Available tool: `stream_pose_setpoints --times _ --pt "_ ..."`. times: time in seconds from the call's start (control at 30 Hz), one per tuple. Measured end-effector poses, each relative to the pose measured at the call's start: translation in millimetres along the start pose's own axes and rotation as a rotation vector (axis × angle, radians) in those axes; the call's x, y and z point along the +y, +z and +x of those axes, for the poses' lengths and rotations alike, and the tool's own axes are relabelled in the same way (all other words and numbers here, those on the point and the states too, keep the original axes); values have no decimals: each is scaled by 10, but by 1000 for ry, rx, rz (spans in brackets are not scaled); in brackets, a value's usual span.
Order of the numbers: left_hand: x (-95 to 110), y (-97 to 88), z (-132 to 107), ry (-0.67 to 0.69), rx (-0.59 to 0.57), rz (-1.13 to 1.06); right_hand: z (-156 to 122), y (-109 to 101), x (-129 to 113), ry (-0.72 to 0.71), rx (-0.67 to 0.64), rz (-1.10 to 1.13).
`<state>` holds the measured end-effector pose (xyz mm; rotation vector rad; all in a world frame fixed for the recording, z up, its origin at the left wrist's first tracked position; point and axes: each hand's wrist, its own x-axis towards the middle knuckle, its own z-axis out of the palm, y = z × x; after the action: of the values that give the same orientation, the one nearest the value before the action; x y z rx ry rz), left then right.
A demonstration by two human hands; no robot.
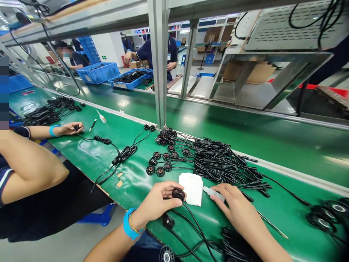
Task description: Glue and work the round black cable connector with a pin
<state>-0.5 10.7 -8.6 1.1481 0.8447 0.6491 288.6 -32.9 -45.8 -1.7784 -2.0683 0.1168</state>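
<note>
My left hand (158, 200) grips a small round black motor (178, 194) whose black cable trails toward me. My right hand (234, 205) holds a small clear applicator bottle (214, 193), its tip pointing left at a folded white cloth (192, 187) that lies on the green bench (131, 182) between my hands. Just beyond the cloth sits a pile of several cabled motors (207, 160), their round heads fanned out to the left.
A neighbouring person's arm (32, 163) and hand (69, 128) work on a motor at the left, near two loose cables (122, 154). A metal upright (159, 62) stands behind the pile. More motors (327, 214) lie at the right. Blue bins (99, 72) and other people are across the conveyor.
</note>
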Motion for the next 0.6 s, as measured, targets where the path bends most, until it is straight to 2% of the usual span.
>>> stream_pose_setpoints --times 0.13,0.2,0.3,0.4,0.47,0.53,0.6 --pt "-29 -14 29 -73 -34 -39 -54 1 116 134 -132 209" --pt "-47 -12 28 -98 -44 -45 -83 -9 134 165 -121 218" --pt "-67 -6 23 -103 -38 -33 -103 -5 90 98 -66 115" --pt "-73 -7 23 -100 -49 -15 -98 20 42 -17 -69 24" --pt "-73 -11 26 -92 -56 -2 -88 37 41 -45 -68 21" --pt "-71 -11 29 -88 -59 3 -78 40 53 -13 -74 79" --pt "-68 0 31 -92 -58 -4 -69 15 58 94 -108 192"
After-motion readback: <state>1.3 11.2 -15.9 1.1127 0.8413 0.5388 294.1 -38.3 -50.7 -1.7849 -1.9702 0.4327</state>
